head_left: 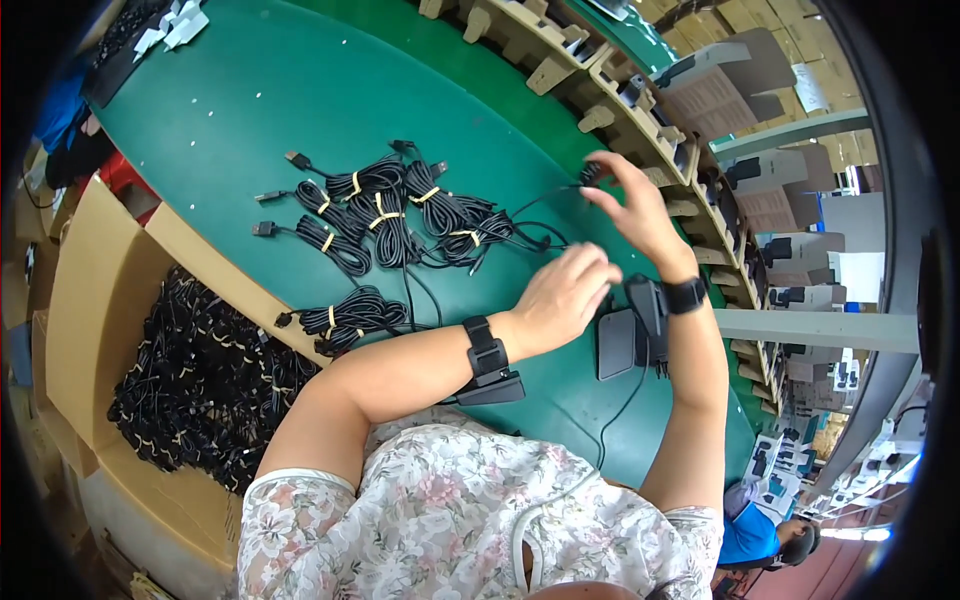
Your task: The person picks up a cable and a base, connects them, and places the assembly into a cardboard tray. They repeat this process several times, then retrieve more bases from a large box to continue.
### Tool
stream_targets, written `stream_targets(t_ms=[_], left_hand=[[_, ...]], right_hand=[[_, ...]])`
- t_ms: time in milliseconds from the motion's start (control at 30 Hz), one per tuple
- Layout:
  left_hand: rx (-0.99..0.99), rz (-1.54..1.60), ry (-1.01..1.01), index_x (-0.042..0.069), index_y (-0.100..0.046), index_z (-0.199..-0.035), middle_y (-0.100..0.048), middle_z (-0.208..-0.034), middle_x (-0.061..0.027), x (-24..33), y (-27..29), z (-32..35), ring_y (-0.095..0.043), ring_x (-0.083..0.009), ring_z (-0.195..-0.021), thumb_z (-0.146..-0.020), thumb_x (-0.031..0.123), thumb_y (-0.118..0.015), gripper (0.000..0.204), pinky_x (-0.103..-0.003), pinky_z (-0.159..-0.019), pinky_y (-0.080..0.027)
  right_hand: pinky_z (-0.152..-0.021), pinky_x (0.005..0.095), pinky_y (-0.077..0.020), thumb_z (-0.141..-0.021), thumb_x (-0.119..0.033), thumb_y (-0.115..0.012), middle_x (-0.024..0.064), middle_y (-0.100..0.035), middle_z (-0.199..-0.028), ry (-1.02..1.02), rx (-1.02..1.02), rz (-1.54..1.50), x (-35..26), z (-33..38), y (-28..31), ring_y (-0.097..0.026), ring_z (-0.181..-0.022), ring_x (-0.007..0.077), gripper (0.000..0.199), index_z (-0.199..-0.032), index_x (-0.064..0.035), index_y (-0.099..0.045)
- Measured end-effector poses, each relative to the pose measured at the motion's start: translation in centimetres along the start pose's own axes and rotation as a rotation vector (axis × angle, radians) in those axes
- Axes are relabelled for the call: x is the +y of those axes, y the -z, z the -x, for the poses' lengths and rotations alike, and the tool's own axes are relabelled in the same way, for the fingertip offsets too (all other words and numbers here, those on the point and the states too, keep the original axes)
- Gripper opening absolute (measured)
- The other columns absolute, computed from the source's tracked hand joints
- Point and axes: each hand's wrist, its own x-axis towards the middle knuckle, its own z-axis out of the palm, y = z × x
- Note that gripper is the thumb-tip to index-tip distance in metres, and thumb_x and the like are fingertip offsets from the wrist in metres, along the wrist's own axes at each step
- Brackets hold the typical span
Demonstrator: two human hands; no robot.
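Note:
Between the thumb and forefinger of my right hand (640, 212) is a small black connector (590, 175), over the table's far right part. A thin black cable runs from it toward the bundles. My left hand (563, 300) is nearer to me, its fingers curled together and slightly blurred; what they hold, if anything, cannot be made out. Left of it lie several coiled black cables (388, 215) bound with pale ties, their plugs sticking out. One more coiled bundle (350, 315) rests by the carton's edge, close to my left forearm.
An open carton (90, 290) full of tied black cables (200, 380) stands at the left. The green table (270, 100) carries a flat black device (616, 345) near my right wrist. Cardboard trays (640, 110) line the right side, beside a metal rail (810, 328). Another person (755, 535) sits lower right.

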Motion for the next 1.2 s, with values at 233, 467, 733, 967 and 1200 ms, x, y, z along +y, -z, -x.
stream_targets(t_ms=[233,467,733,967,1200], left_hand=[[0.188,-0.393,0.005,0.004,-0.052,-0.113,-0.058,-0.103,-0.0143,-2.2,2.8,-1.3,-0.058,-0.0308,-0.089,-0.086,0.013,-0.054,0.028,-0.040,-0.089,-0.042],[-0.006,0.751,0.261,0.005,-0.050,-0.115,-0.062,-0.082,-0.0078,-0.1,0.5,-1.2,-0.060,-0.0167,-0.081,-0.098,0.028,-0.035,0.033,-0.029,-0.072,-0.048],[-0.223,0.695,0.581,0.004,-0.052,-0.100,-0.060,-0.068,-0.0066,-2.9,-1.0,0.9,-0.056,-0.0126,-0.054,-0.099,0.031,-0.029,0.035,-0.026,-0.047,-0.043],[-0.347,0.707,0.604,0.003,-0.049,-0.097,-0.056,-0.068,-0.0035,-1.2,-1.0,1.2,-0.047,-0.0082,-0.051,-0.096,0.029,-0.041,0.027,-0.023,-0.046,-0.038],[-0.422,0.912,0.658,0.001,-0.044,-0.093,-0.055,-0.069,-0.0051,-0.9,-0.9,1.1,-0.045,-0.0087,-0.047,-0.091,0.024,-0.054,0.025,-0.025,-0.043,-0.038]], right_hand=[[-0.081,0.0289,-0.0445,-0.079,-0.007,-0.063,0.0079,-0.059,-0.103,-0.140,0.121,-0.292,-2.9,7.3,5.1,-0.055,-0.091,0.0162,0.042,-0.118,-0.0019,-0.049],[-0.085,0.0284,-0.0441,-0.079,-0.009,-0.064,0.0070,-0.059,-0.104,-0.336,0.235,-0.977,-5.2,10.1,1.6,-0.054,-0.096,0.0152,0.044,-0.120,-0.0048,-0.050],[-0.090,0.0373,-0.0425,-0.083,-0.024,-0.058,0.0142,-0.058,-0.104,0.340,0.165,0.578,-9.6,7.9,0.7,-0.056,-0.098,0.0231,0.041,-0.121,-0.0076,-0.051],[-0.089,0.0386,-0.0422,-0.085,-0.024,-0.054,0.0136,-0.061,-0.098,-0.096,-0.217,0.364,-10.8,10.6,1.7,-0.058,-0.094,0.0253,0.037,-0.118,-0.0075,-0.053],[-0.070,0.0325,-0.0492,-0.088,-0.016,-0.052,0.0112,-0.064,-0.082,-0.477,-0.080,0.157,-9.0,13.4,0.5,-0.063,-0.073,0.0238,0.026,-0.112,-0.0065,-0.056]])
